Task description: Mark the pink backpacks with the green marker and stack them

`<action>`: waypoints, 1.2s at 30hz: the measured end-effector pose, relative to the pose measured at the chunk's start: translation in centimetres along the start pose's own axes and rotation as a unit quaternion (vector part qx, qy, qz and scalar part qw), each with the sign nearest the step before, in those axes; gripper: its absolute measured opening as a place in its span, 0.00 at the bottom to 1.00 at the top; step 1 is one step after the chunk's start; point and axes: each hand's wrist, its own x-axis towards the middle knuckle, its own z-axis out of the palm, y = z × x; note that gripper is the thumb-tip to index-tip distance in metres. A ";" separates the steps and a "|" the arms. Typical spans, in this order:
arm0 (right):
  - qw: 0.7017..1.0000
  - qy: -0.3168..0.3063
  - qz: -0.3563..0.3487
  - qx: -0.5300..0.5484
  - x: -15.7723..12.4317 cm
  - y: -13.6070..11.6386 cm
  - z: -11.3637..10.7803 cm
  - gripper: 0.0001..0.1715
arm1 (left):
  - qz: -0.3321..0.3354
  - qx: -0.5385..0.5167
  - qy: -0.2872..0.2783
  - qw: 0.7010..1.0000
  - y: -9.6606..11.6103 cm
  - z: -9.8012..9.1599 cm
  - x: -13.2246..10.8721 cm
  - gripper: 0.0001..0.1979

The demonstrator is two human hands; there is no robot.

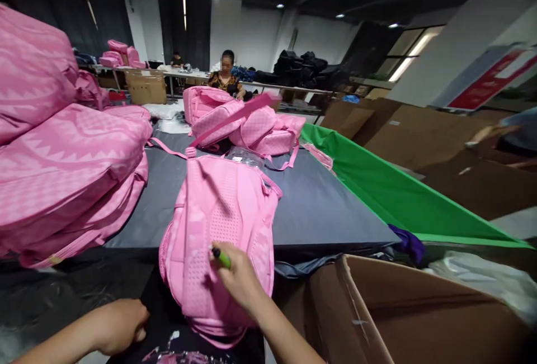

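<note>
Now R hand (240, 281) fingers grip green tool (222, 257) on pink backpack (218, 213); L hand (121, 325) clenched beside it

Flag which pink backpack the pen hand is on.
The single backpack overhanging the table's near edge, under the right hand with the green pen; the rest sit in the left stack or the far pile.

Open lane on the dark grey tabletop (331, 207), right of the pink mesh-backed backpack (222, 213). A tall stack of pink backpacks (62, 168) walls the left, a pink backpack heap (247, 123) blocks the far end, and a brown cardboard box (377, 308) crowds the near right.
</note>
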 end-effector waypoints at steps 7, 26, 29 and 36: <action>0.982 0.068 0.110 -0.142 1.9 2.5 1.1 0.22 | 0.031 0.051 -0.046 0.997 0.9 -1.9 1.0 0.14; 0.908 0.280 0.308 0.057 4.0 13.1 -5.1 0.21 | 0.196 0.177 0.212 0.941 -4.4 7.5 8.3 0.28; 0.917 0.286 0.269 0.074 2.2 9.8 -4.7 0.21 | 0.165 0.139 0.245 0.945 -4.4 6.5 5.7 0.23; 0.938 0.279 0.190 0.085 -0.7 2.8 -4.0 0.19 | 0.258 0.220 0.281 0.898 4.6 -7.8 11.0 0.21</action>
